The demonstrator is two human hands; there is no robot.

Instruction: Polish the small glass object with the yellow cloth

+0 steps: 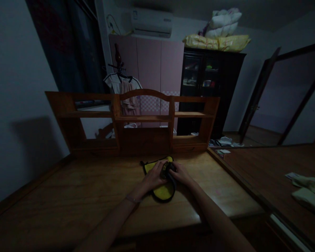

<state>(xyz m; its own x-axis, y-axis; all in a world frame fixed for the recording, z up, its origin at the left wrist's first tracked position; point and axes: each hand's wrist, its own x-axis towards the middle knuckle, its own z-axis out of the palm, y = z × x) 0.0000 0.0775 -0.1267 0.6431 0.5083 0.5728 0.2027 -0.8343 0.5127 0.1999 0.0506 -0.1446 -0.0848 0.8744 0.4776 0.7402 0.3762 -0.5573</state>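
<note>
Holds a small, dark, lumpy object (166, 169) between left hand (155, 174) and right hand (182, 173), grip curled closed round it, over a yellow, black-edged cloth case (164, 191) on the brown wooden desk (94, 189). Probably light and firm; best held by the sides.

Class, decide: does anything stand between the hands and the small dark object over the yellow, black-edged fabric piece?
Nothing visible does: the left hand and right hand both hold the small dark object; the yellow, black-edged fabric piece lies beneath.

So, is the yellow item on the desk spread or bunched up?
Partly spread: the yellow item lies flat at both visible ends; its hidden middle I cannot tell.
</note>
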